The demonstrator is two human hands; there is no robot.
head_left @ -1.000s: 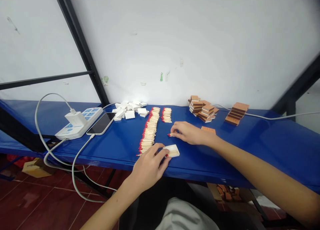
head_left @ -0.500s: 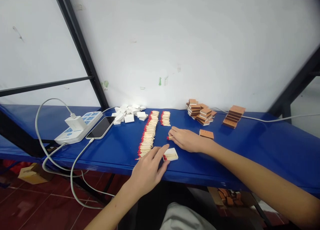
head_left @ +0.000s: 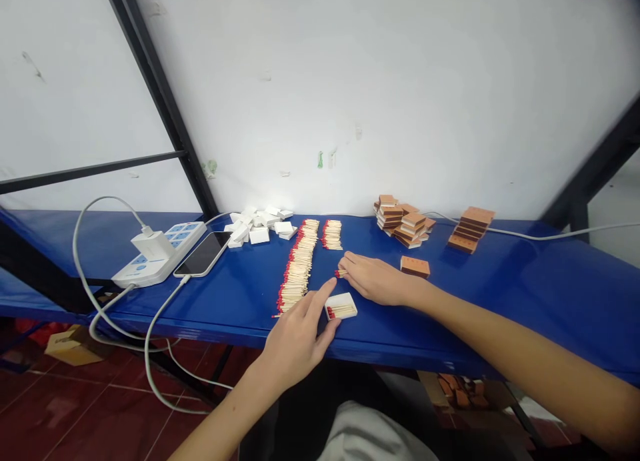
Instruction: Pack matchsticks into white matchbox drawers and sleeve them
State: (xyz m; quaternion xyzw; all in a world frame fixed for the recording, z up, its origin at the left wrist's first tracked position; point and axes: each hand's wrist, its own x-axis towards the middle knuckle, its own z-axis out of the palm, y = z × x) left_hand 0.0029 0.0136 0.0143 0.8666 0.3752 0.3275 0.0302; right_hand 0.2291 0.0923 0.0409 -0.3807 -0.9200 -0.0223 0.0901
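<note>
My right hand [head_left: 367,277] is closed in a pinch on a few matches [head_left: 340,273], whose red heads poke out to the left of the fingertips. Just in front of it lies a white matchbox tray [head_left: 351,299] with several matches inside, heads to the left. My left hand [head_left: 299,334] is beside the tray's left end, thumb at the near edge and index finger stretched towards the pinched matches; its other fingers are partly hidden. A long row of matches [head_left: 299,264] runs away from me behind the left hand. A shorter row of matches [head_left: 333,235] lies farther back.
White trays [head_left: 259,235] are heaped by the wall. Brown matchbox sleeves [head_left: 410,224] stand in piles at the right, with a single box [head_left: 415,266] nearer. A phone [head_left: 204,253], a power strip [head_left: 165,257] and looping cables occupy the left of the blue shelf [head_left: 525,301].
My left index finger has lifted off the tray's edge and reached towards the right hand's matches. The right hand keeps its pinch in nearly the same place. The view has shifted slightly.
</note>
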